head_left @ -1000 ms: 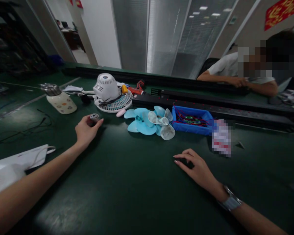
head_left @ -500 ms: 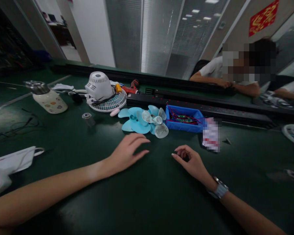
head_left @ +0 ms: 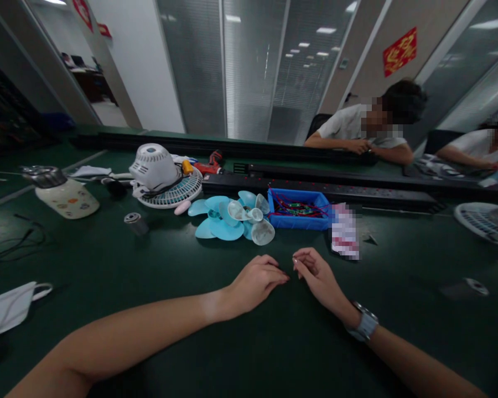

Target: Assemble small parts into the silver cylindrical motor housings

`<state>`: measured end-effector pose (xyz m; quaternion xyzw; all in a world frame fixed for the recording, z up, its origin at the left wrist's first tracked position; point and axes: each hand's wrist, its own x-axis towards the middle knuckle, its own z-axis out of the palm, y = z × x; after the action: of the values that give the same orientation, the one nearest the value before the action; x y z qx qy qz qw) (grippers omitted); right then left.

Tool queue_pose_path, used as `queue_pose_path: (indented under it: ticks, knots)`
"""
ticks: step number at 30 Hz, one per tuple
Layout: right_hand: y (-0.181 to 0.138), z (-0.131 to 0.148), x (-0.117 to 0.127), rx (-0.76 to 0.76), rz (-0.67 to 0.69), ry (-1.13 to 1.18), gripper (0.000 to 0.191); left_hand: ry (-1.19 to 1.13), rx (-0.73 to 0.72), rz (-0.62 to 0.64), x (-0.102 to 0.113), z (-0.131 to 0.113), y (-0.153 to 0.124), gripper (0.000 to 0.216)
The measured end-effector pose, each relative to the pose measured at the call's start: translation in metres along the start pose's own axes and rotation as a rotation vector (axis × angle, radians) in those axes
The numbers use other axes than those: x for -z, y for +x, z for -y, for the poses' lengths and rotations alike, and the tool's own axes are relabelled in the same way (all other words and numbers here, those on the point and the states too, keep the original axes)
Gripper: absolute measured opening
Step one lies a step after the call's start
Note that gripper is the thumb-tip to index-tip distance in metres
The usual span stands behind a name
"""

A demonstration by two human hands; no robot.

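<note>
My left hand rests palm down on the dark green tabletop, its fingers drawn together and nothing seen in them. Just right of it is my right hand, thumb and fingers curled closed, also with nothing visible inside. A narrow gap separates the two sets of fingertips. Beyond the hands lie several light blue fan blades, with a clear grey fan blade on top. To their right, a blue bin holds circuit boards and red wires. A pixelated packet sits beside the bin.
A white fan head lies on its grille at the back left, near a red power drill. Left are a kettle, a metal cylinder and a white mask. Another cylinder and fan grille stand right. Two people sit opposite.
My left hand has moved right, toward my right hand, and its spread fingers have closed. The thumb and fingers of my right hand have come together. The camera view has turned right and up.
</note>
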<state>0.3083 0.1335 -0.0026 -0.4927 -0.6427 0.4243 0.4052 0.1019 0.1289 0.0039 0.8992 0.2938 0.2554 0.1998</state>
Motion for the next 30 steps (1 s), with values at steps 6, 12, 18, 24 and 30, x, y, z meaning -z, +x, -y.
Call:
queue_pose_path:
  ticks: [6,12,18,24,30]
  knots:
    - [-0.001,0.0,0.001,-0.011,0.024,-0.059,0.02,0.028,-0.033,-0.098,0.027,0.003,-0.001,0.022]
    - [-0.001,0.002,0.001,-0.024,0.043,-0.088,0.02,0.391,0.451,-0.641,0.155,0.035,-0.059,0.026]
    - [-0.001,0.004,0.001,-0.025,0.029,-0.145,0.02,0.656,0.831,-0.714,0.225,0.085,-0.135,0.029]
    - [-0.002,0.002,0.002,-0.012,0.036,-0.169,0.022,0.608,0.994,-0.515,0.229,0.105,-0.155,0.029]
    - [-0.002,0.002,0.002,-0.005,0.037,-0.177,0.02,0.557,1.05,-0.545,0.228,0.11,-0.153,0.022]
